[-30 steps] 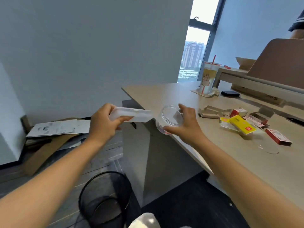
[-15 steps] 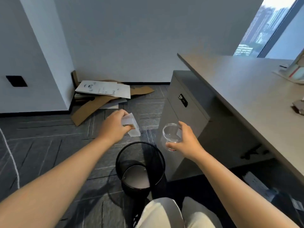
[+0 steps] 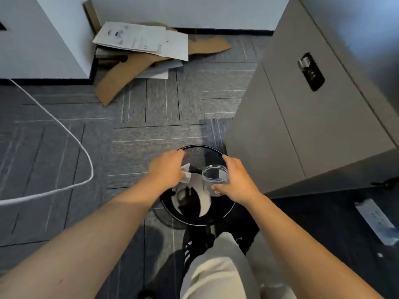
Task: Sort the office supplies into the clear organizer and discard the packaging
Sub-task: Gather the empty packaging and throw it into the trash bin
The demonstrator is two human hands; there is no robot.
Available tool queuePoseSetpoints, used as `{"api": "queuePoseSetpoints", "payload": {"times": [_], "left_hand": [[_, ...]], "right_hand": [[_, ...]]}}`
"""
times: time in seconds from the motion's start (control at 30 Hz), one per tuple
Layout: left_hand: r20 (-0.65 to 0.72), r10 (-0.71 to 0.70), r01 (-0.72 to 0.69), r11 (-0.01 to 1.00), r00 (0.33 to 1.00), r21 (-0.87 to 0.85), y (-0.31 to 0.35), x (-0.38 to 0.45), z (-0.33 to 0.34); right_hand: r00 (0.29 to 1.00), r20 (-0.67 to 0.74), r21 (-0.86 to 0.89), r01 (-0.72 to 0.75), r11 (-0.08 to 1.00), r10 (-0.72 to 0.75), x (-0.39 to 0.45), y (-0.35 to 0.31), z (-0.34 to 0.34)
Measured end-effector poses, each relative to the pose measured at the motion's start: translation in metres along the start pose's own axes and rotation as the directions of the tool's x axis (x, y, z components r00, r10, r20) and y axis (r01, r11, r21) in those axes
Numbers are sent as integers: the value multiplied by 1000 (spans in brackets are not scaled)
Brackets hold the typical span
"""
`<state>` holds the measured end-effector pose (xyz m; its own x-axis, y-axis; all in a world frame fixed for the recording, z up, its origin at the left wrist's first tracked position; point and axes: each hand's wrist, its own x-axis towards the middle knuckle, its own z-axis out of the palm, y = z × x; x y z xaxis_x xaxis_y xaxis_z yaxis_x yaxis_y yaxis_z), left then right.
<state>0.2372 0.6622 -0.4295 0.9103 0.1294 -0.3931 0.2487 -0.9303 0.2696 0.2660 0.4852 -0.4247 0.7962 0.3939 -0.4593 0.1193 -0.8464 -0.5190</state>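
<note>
A clear round container (image 3: 215, 177) sits in the right hand (image 3: 236, 180), fingers and thumb curled around its rim, its open mouth facing up toward the camera. It hangs directly over the right half of a black mesh wastebasket (image 3: 195, 221) on the carpeted floor (image 3: 64, 147). Just left of it, the left hand (image 3: 167, 169) pinches a piece of crumpled whitish packaging (image 3: 186, 173), fingers folded over it, also above the basket's opening. The two hands are near each other but apart, with the packaging between them. Inside the basket lie a white liner or paper and something dark; what exactly cannot be told.

Near the basket, at the bottom, are the person's light trousers (image 3: 218, 270) and a black shoe with white stripes (image 3: 191, 247). To the right stands a grey cabinet (image 3: 302, 126) with a dark lock plate (image 3: 311, 72). A white power strip (image 3: 375, 219) lies on the floor at the near right. A white cable (image 3: 71, 134) loops across the left floor. At the far wall, flattened cardboard (image 3: 127, 76) and printed sheets (image 3: 140, 39) are piled.
</note>
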Motion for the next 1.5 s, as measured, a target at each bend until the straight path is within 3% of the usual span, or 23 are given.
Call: {"api": "queuePoseSetpoints", "payload": {"times": [0.23,0.53,0.73,0.9,1.0,1.2,1.4,1.5], "left_hand": [[84,67,-85,971,994,225,-7,0,-9],[-124,204,-171,956,971,238,27,-59,-100],[-321,379,-286,910,868,302,79,-122,-166],[-399,529,-385,838,749,387,134,-168,-198],[-402,605,-458,790,687,408,176,-186,-205],[-348,746,-620,665,567,416,277,-212,-188],[-258,847,-761,531,464,374,368,-220,-146],[-217,868,-801,496,447,335,407,-219,-131]], "right_hand": [[1000,-7,-239,-12,971,10,-2,-2,-7],[973,-204,-313,38,949,-107,-76,-54,-79],[889,-400,-367,65,928,-221,-161,-87,-136],[791,-559,-425,-17,905,-248,-238,-81,-174],[742,-638,-410,-103,906,-205,-283,-58,-193],[639,-769,-254,-328,910,16,-365,19,-214],[477,-842,-1,-470,883,253,-428,108,-227],[377,-856,152,-472,869,355,-444,141,-231]]}}
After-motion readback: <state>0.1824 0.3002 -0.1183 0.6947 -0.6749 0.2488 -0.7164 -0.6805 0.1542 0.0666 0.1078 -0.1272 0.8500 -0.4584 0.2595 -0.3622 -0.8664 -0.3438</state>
